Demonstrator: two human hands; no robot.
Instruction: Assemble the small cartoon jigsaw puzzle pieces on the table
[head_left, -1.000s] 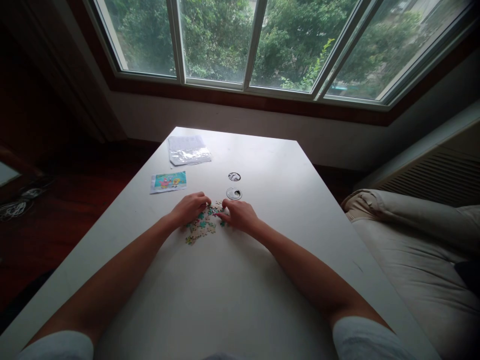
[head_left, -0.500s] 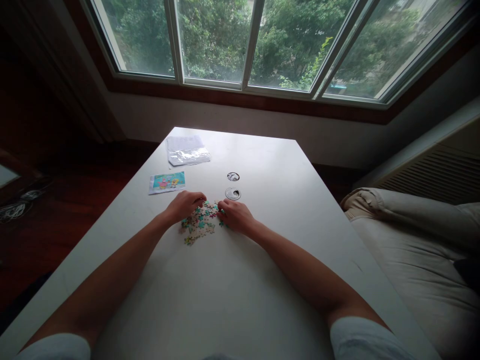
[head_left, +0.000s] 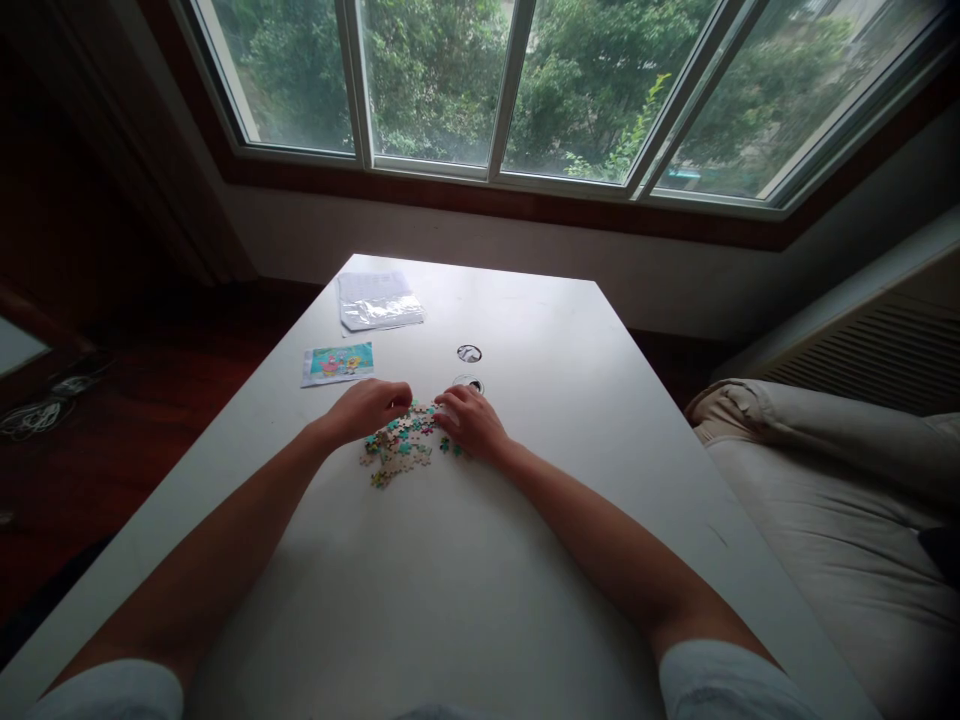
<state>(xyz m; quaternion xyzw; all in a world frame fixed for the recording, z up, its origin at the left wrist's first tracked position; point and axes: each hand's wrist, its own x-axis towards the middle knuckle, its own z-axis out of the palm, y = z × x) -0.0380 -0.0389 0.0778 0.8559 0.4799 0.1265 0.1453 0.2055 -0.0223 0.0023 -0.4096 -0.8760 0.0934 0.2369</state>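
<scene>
A loose heap of small jigsaw puzzle pieces, some teal and some pale beige, lies on the white table. My left hand is at the heap's upper left edge with its fingers curled together; anything in the fingertips is too small to make out. On the right side of the heap, my right hand rests with fingers spread and bent down over a few pieces. Some teal pieces lie just under and beside its palm.
A colourful cartoon picture sheet lies left of the heap. Behind it is a clear plastic bag with paper. Two round openings are set in the tabletop, the farther opening in full view. A beige sofa stands along the right side.
My right hand has shifted slightly up, its fingers opening out, and now partly covers the nearer round opening. My left hand stays almost in place at the heap's edge.
</scene>
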